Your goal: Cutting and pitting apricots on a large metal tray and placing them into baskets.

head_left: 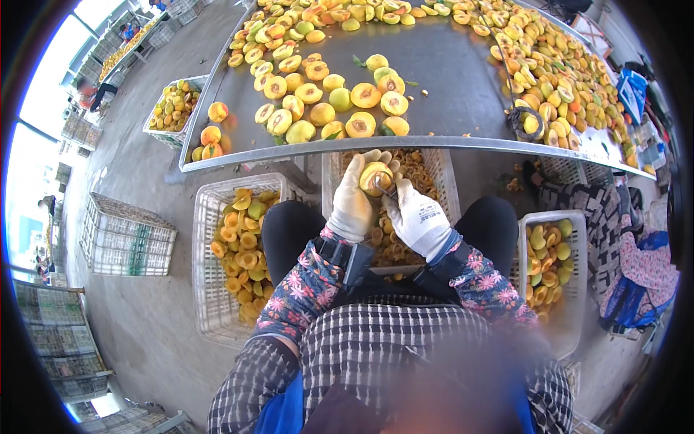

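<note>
In my gloved left hand (353,201), fingers curled round it, is a yellow peach half (374,176) with its cut face up. My gloved right hand (419,220) grips a small metal pitting tool (391,192), its tip against the middle of the cut face; most of its handle is hidden in the fingers. Both hands are just past the near edge of the metal table (463,87). Beneath them, between my knees, stands a white crate (450,181) of brownish pits and scraps. Peach halves (309,92), several showing pits, lie on the table ahead.
A white crate (206,289) of hollowed peach halves stands left of my knees, another crate (575,304) at the right. A large peach heap (553,79) covers the table's right side. Stacked crates (130,239) stand farther left. A co-worker's patterned sleeve (647,260) shows at right.
</note>
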A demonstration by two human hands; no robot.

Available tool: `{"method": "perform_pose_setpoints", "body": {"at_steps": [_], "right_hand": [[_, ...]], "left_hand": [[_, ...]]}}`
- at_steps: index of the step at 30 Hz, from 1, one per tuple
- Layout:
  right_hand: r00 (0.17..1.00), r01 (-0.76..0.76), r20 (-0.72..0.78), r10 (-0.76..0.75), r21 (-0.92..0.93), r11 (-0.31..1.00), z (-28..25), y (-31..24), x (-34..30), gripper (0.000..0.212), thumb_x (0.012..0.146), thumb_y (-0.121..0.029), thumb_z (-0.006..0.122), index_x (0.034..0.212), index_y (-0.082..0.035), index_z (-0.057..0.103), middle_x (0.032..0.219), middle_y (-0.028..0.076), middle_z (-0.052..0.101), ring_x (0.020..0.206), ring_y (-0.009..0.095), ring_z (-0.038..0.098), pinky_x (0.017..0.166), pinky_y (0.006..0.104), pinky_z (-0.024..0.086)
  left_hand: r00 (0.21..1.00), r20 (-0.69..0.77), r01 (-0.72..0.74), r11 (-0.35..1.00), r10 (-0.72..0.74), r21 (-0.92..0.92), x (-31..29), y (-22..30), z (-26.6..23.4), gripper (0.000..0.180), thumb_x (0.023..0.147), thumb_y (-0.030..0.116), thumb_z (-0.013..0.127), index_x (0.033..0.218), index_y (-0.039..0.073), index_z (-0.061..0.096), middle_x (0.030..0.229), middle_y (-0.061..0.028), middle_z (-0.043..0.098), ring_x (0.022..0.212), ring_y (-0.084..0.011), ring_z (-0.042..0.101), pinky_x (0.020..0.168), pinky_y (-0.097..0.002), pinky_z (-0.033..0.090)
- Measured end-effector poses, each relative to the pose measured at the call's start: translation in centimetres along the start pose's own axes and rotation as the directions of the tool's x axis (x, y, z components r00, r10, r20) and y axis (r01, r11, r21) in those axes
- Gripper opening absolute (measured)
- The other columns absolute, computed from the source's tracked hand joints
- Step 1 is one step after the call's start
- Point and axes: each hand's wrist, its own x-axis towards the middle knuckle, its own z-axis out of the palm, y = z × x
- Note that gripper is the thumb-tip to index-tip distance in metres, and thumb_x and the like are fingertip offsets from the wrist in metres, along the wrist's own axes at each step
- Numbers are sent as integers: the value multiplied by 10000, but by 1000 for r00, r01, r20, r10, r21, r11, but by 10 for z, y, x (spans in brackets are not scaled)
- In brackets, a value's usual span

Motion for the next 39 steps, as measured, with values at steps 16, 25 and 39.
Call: {"method": "perform_pose_setpoints", "body": {"at_steps": [16,25,39], "right_hand": [[981,-45,192,10,178,983,23,24,-8,275,939,-201,530,1093,9,440,774,232,615,699,389,616,604,446,466],[960,-136,268,77,210,968,9,20,-2,390,956,-331,486,1140,12,485,801,241,640,740,424,621,647,474,480],[922,-303,376,93,552,777,34,20,-17,410,962,-313,485,1185,30,497,857,270,640,811,430,623,698,476,483]], "left_hand": [[987,-98,-61,868,125,492,6,-1,-21,436,975,441,461,963,23,584,949,-129,635,896,-274,641,801,-381,533],[971,-226,9,937,75,348,6,-4,-4,503,985,463,420,943,-15,570,898,-143,625,821,-254,643,750,-365,549],[986,-148,153,803,-82,577,9,10,-4,451,936,399,560,800,-25,634,713,-134,648,661,-223,653,590,-312,529]]}}
